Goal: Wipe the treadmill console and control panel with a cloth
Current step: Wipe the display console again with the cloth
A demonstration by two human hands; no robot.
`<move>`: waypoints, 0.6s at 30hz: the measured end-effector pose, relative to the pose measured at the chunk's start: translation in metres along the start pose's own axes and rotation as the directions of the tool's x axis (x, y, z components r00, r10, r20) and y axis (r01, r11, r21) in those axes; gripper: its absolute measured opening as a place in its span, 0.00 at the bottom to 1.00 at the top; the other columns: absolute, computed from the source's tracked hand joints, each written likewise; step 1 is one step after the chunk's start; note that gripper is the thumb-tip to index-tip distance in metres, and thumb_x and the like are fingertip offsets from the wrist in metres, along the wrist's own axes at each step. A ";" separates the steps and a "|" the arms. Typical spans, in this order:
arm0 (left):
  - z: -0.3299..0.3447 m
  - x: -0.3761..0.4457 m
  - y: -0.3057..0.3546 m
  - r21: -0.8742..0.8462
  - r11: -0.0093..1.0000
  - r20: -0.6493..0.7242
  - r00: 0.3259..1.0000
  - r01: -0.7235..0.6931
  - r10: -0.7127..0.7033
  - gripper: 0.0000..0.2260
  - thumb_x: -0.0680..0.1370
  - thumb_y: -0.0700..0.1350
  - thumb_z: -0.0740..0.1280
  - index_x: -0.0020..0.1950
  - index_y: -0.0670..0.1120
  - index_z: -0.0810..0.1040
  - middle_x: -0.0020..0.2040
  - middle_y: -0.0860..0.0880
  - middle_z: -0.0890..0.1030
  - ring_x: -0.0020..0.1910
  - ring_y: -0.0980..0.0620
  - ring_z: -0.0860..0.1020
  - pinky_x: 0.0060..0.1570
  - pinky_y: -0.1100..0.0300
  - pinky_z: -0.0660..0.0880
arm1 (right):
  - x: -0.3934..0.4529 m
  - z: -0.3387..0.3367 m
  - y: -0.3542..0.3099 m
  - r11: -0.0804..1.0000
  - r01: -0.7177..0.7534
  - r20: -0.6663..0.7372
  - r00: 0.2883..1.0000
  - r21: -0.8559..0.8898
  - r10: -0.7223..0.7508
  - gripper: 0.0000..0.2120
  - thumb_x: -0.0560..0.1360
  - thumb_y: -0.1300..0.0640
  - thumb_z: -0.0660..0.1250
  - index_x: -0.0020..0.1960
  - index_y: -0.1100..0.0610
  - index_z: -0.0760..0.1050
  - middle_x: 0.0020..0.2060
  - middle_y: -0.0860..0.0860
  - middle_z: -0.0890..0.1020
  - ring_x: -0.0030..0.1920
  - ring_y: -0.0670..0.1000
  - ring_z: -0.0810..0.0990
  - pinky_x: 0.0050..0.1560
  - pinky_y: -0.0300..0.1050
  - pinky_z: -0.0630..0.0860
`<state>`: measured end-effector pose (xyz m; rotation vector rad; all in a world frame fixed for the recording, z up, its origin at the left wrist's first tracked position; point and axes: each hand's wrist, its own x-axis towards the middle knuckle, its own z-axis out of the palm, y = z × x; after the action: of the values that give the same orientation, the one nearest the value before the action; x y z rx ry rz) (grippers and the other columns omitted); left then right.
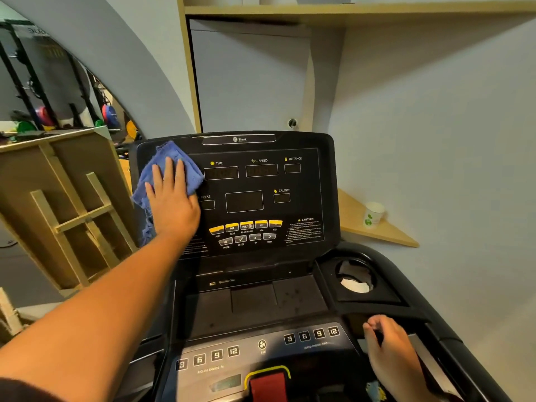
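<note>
Blue cloth (174, 166) pinned under left hand's (171, 198) fingers (168, 175).

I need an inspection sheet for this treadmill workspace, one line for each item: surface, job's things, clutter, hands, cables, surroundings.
Surface: black treadmill console, display windows dark; lower control panel with number keys and fan button.
Job's things: blue cloth pressed flat on the console's upper left area.
Clutter: crumpled white paper in the cup holder; paper cup on the corner shelf.
Hands: left hand flat on the cloth; right hand resting at the panel's right edge, holding nothing visible.
Cables: nothing seen.
Surroundings: light wall, wooden frame at the left, weight plates behind it.
</note>
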<state>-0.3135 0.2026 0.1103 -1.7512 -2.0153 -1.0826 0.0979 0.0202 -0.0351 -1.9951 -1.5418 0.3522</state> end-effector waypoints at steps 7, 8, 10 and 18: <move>0.026 -0.011 -0.007 0.209 0.975 -0.008 0.997 -0.075 0.078 0.30 0.85 0.55 0.53 0.86 0.47 0.51 0.86 0.44 0.50 0.84 0.38 0.46 0.80 0.36 0.45 | 0.028 0.014 0.004 0.952 0.164 -0.126 0.971 -0.258 -0.202 0.18 0.69 0.59 0.78 0.57 0.61 0.81 0.54 0.57 0.83 0.57 0.60 0.81 0.55 0.59 0.80; 0.029 -0.013 -0.007 0.228 0.969 0.002 0.995 -0.094 0.096 0.31 0.84 0.56 0.51 0.86 0.48 0.51 0.86 0.44 0.50 0.84 0.38 0.46 0.80 0.36 0.45 | 0.035 0.017 0.006 0.940 0.179 -0.111 0.969 -0.290 -0.219 0.17 0.70 0.58 0.77 0.57 0.61 0.81 0.53 0.58 0.83 0.56 0.60 0.82 0.56 0.60 0.80; 0.032 -0.017 -0.008 0.256 0.956 0.031 0.990 -0.141 0.138 0.31 0.84 0.57 0.50 0.86 0.49 0.50 0.86 0.45 0.50 0.84 0.39 0.45 0.80 0.35 0.44 | 0.044 0.021 0.009 0.926 0.176 -0.078 0.974 -0.335 -0.213 0.14 0.73 0.53 0.73 0.56 0.60 0.82 0.51 0.56 0.85 0.54 0.59 0.83 0.57 0.60 0.79; 0.025 -0.021 -0.023 0.279 0.928 0.080 0.969 -0.248 0.235 0.30 0.84 0.58 0.46 0.86 0.50 0.50 0.86 0.46 0.50 0.85 0.41 0.46 0.81 0.35 0.46 | 0.062 0.029 0.001 0.902 0.206 -0.081 0.964 -0.380 -0.254 0.17 0.79 0.46 0.63 0.34 0.50 0.76 0.29 0.43 0.72 0.31 0.46 0.73 0.40 0.43 0.70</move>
<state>-0.3234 0.2042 0.0710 -1.8185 -1.8113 -0.6430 0.1013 0.0874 -0.0503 -2.0262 -1.8402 -0.1753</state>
